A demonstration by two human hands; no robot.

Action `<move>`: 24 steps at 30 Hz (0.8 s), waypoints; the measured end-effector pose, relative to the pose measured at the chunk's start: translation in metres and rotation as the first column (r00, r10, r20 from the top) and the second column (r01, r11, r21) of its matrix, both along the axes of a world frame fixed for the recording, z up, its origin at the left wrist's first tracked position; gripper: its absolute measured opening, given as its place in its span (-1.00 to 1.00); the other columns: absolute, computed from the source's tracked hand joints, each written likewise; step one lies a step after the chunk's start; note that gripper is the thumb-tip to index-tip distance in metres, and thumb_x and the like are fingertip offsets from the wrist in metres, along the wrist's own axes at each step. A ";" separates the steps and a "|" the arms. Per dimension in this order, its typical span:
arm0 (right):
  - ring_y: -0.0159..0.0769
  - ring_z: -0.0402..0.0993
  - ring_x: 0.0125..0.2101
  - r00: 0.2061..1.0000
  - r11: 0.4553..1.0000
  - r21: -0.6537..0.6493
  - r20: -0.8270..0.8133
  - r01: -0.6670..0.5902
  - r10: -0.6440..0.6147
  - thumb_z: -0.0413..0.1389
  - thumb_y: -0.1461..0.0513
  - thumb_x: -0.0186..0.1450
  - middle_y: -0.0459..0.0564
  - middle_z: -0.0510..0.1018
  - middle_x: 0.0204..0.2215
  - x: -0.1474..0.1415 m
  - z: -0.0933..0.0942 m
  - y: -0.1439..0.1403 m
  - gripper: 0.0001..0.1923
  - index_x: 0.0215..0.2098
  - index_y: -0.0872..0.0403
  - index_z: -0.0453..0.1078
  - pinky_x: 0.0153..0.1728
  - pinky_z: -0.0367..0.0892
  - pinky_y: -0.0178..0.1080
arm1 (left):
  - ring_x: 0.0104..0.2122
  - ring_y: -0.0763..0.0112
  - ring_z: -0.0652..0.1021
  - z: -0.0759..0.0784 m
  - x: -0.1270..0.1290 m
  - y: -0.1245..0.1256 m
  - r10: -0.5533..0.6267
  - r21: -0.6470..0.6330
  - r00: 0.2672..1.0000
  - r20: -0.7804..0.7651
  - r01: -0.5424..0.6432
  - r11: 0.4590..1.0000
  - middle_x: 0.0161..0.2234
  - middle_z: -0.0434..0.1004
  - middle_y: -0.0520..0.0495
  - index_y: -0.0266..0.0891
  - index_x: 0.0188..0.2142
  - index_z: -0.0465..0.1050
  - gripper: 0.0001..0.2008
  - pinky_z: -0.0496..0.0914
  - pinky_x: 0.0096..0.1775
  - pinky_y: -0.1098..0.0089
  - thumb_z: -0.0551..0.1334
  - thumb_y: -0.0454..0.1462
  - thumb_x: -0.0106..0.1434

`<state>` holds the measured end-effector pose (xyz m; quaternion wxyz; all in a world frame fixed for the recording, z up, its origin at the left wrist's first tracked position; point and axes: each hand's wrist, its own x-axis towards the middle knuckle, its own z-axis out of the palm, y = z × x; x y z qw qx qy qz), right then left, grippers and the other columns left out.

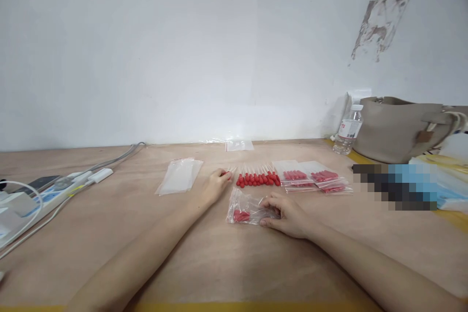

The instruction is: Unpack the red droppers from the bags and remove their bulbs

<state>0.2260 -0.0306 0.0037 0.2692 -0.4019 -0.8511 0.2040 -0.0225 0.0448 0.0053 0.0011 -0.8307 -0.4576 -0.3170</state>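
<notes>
My left hand point(215, 186) reaches to the left end of a row of red-tipped droppers point(258, 179) lying on the wooden table point(204, 258), its fingers pinched on one dropper point(227, 173). My right hand point(287, 214) rests on a clear zip bag point(245, 208) that has a few red-tipped droppers inside, holding its right end between thumb and fingers. A stack of empty clear bags point(180, 175) lies left of my left hand. Filled bags point(314, 179) of droppers lie to the right of the row.
A power strip with cables point(51, 195) sits at the left edge. A water bottle point(348, 129) and a beige handbag point(400, 126) stand at the back right by the white wall. Another clear bag point(239, 145) lies at the back. Blue-white packaging point(444, 185) lies at far right.
</notes>
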 end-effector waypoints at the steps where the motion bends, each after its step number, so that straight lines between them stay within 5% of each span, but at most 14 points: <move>1: -0.35 0.29 -0.39 1.000 1.000 0.000 0.006 -0.003 0.003 0.14 0.09 0.09 -0.05 0.39 -0.37 0.000 0.000 0.000 -0.73 -0.29 0.07 0.36 -0.40 0.17 -0.33 | -0.31 0.37 0.44 -0.002 0.005 0.001 -0.005 -0.038 1.000 0.013 0.006 0.999 -0.31 0.39 -0.06 -0.16 -0.23 0.46 -0.81 0.33 -0.22 0.36 0.14 -0.29 0.16; 6: -0.34 0.29 -0.37 1.000 1.000 -0.001 0.010 -0.015 0.015 0.13 0.09 0.10 -0.04 0.39 -0.37 0.000 0.000 0.001 -0.72 -0.29 0.07 0.36 -0.39 0.18 -0.32 | -0.33 0.38 0.46 -0.015 0.013 0.008 0.039 -0.311 0.941 0.337 0.072 0.948 -0.20 0.35 -0.15 -0.28 -0.05 0.32 -0.52 0.37 -0.24 0.33 0.29 -0.26 -0.01; 9: -0.34 0.29 -0.37 1.000 1.000 -0.003 -0.008 -0.015 0.015 0.13 0.09 0.10 -0.03 0.38 -0.35 0.001 -0.002 0.001 -0.71 -0.26 0.06 0.35 -0.37 0.19 -0.31 | -0.27 0.35 0.45 -0.022 0.010 0.007 0.067 -0.352 0.892 0.446 0.106 0.930 -0.19 0.37 -0.19 -0.34 -0.02 0.26 -0.44 0.37 -0.20 0.31 0.30 -0.30 -0.05; 14: -0.35 0.29 -0.38 1.000 1.000 -0.008 0.001 -0.028 0.028 0.15 0.11 0.09 -0.05 0.38 -0.36 0.004 -0.001 0.001 -0.73 -0.28 0.07 0.36 -0.38 0.18 -0.32 | -0.31 0.39 0.43 -0.020 0.000 -0.012 0.050 -0.307 0.903 0.427 0.093 0.947 -0.29 0.40 -0.10 -0.32 -0.08 0.30 -0.56 0.36 -0.23 0.31 0.24 -0.26 0.02; 18: -0.36 0.29 -0.38 0.998 0.997 -0.014 -0.002 -0.070 0.069 0.15 0.13 0.09 -0.06 0.38 -0.37 0.004 0.002 0.002 -0.75 -0.28 0.06 0.38 -0.38 0.18 -0.32 | -0.45 0.46 0.40 -0.015 -0.007 -0.038 0.082 -0.243 0.912 0.401 0.019 0.970 -0.45 0.37 -0.02 -0.30 -0.32 0.39 -0.79 0.34 -0.38 0.41 0.18 -0.20 0.10; 21: -0.35 0.30 -0.37 0.996 0.996 -0.013 -0.005 -0.084 0.084 0.14 0.13 0.10 -0.05 0.39 -0.36 0.003 0.002 0.002 -0.76 -0.28 0.06 0.39 -0.37 0.19 -0.32 | -0.42 0.46 0.42 -0.010 -0.009 -0.057 -0.064 -0.239 0.930 0.362 0.159 0.958 -0.41 0.40 -0.05 -0.28 -0.42 0.45 -0.81 0.34 -0.34 0.43 0.17 -0.19 0.14; 24: -0.36 0.30 -0.39 0.998 0.998 0.000 0.002 -0.068 0.068 0.13 0.12 0.11 -0.05 0.39 -0.37 0.002 0.002 0.001 -0.75 -0.27 0.05 0.39 -0.38 0.19 -0.32 | -0.28 0.40 0.46 -0.003 -0.005 -0.069 -0.260 -0.329 0.904 0.340 0.373 0.867 -0.26 0.44 -0.10 -0.23 -0.28 0.49 -0.78 0.34 -0.23 0.40 0.15 -0.18 0.17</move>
